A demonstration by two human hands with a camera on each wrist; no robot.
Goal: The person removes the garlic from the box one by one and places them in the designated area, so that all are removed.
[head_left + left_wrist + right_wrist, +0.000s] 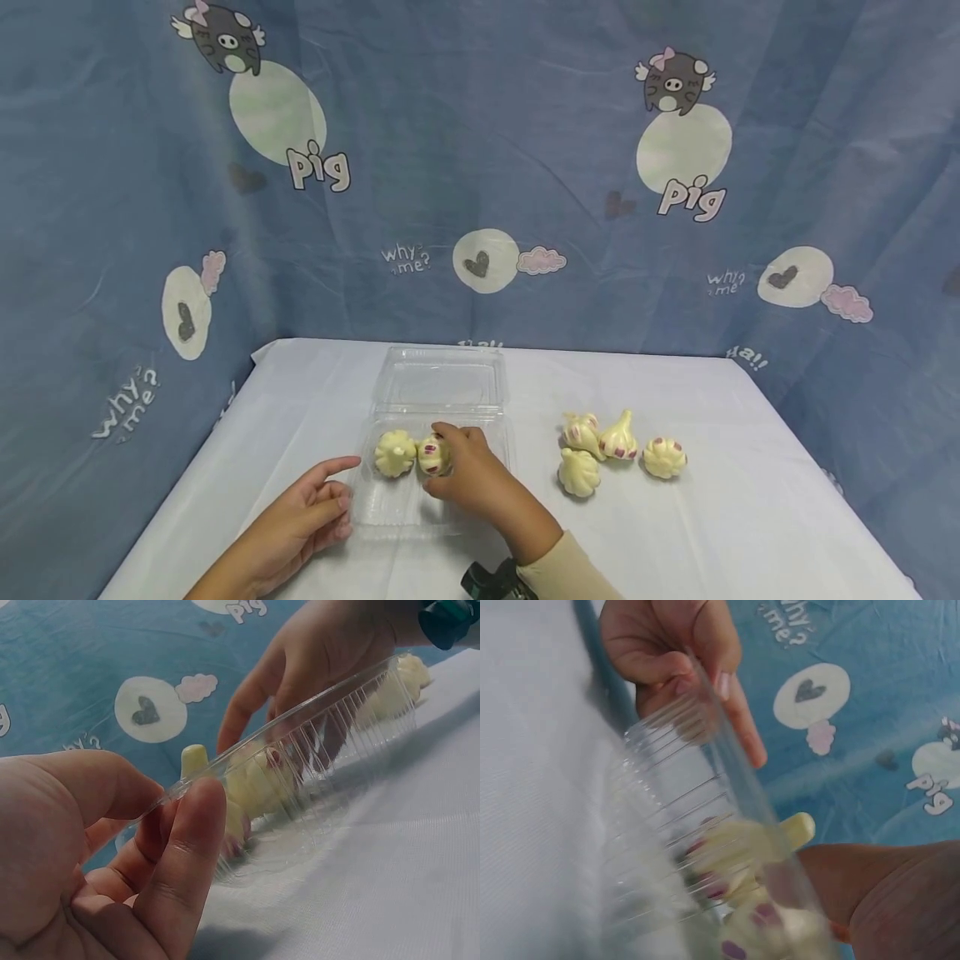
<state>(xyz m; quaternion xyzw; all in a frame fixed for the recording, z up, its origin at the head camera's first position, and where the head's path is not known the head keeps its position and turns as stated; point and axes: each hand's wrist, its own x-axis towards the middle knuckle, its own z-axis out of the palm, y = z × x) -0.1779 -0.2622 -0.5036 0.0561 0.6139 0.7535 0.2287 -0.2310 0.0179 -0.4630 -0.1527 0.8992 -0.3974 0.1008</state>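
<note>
A clear plastic clamshell container (397, 507) lies with its lid (442, 379) folded back. My left hand (303, 517) pinches the container's left rim between thumb and fingers, as the left wrist view shows. Inside the tray, toward its back, sit two cream garlic bulbs side by side. The left bulb (394, 453) has its stem up; the right bulb (431, 455) shows purple patches. Around that right bulb my right hand (480, 475) curls its thumb and fingers, which partly cover it. The ribbed tray wall (682, 780) stands before the bulbs in the right wrist view.
To the right of the container, several more garlic bulbs lie on the white cloth: three in a cluster (579, 472) and a single bulb (664, 458) farther right. A blue printed curtain (480, 167) stands behind the table. A dark device (495, 581) sits by the right wrist.
</note>
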